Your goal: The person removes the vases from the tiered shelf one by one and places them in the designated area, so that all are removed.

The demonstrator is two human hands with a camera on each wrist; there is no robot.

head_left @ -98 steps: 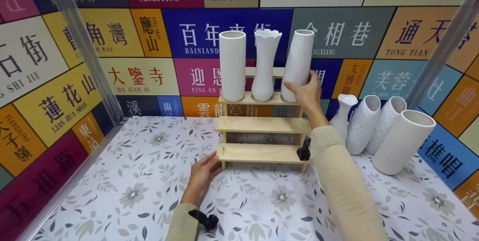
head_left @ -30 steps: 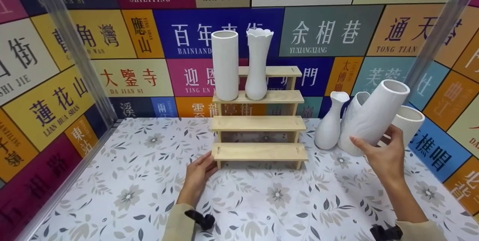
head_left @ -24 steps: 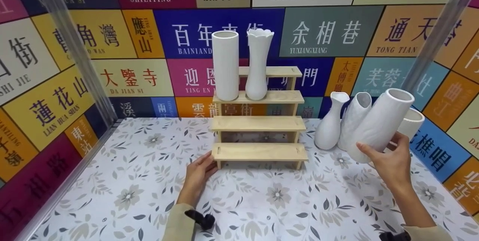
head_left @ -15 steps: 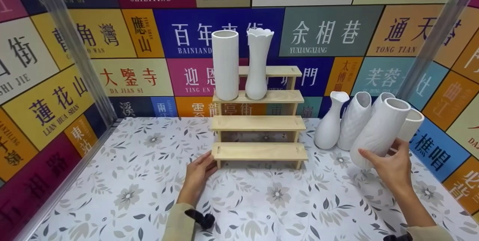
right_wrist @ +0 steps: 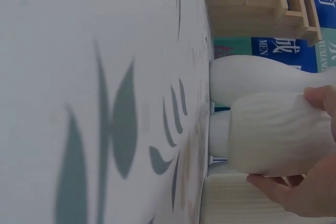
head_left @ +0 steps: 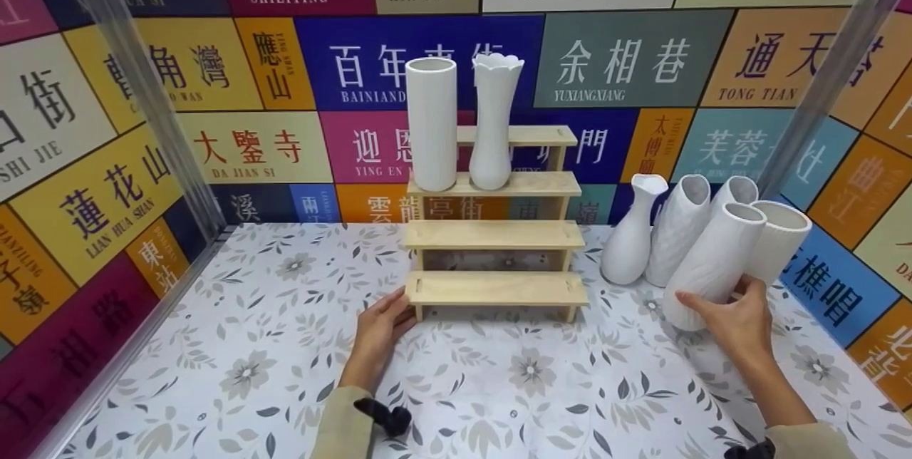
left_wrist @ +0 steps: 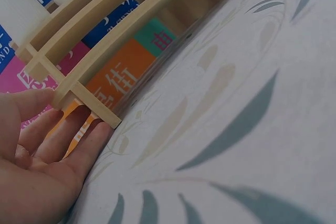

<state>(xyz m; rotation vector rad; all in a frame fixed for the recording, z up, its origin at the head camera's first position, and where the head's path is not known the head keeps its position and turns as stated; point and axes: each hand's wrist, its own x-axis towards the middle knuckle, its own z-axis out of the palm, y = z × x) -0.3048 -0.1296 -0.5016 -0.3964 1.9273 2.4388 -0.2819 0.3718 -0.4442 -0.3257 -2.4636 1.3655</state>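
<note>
My right hand [head_left: 737, 316] grips the lower part of a white textured vase [head_left: 716, 266], thumb on the near side and fingers on the far side. In the right wrist view that vase [right_wrist: 281, 135] hangs just above the table. My left hand [head_left: 381, 327] touches the lower left corner of a pale wooden stepped stand [head_left: 495, 288]; in the left wrist view its fingers [left_wrist: 97, 142] reach the stand's leg with no tight curl. On an upper step stand a ribbed cylindrical vase [head_left: 431, 127] and a vase with a scalloped rim [head_left: 493, 124].
Right of the stand are a narrow-necked vase [head_left: 627, 238], two diamond-patterned vases, one in front [head_left: 677, 238] and one partly hidden [head_left: 737, 189], and a wide vase [head_left: 784, 238] behind the held one. A floral cloth [head_left: 531, 402] covers the table. A sign-covered wall stands behind.
My right hand has taken the textured vase off the stand's upper step, carried it right, and lowered it in front of the other vases. The left hand has stayed at the stand's corner.
</note>
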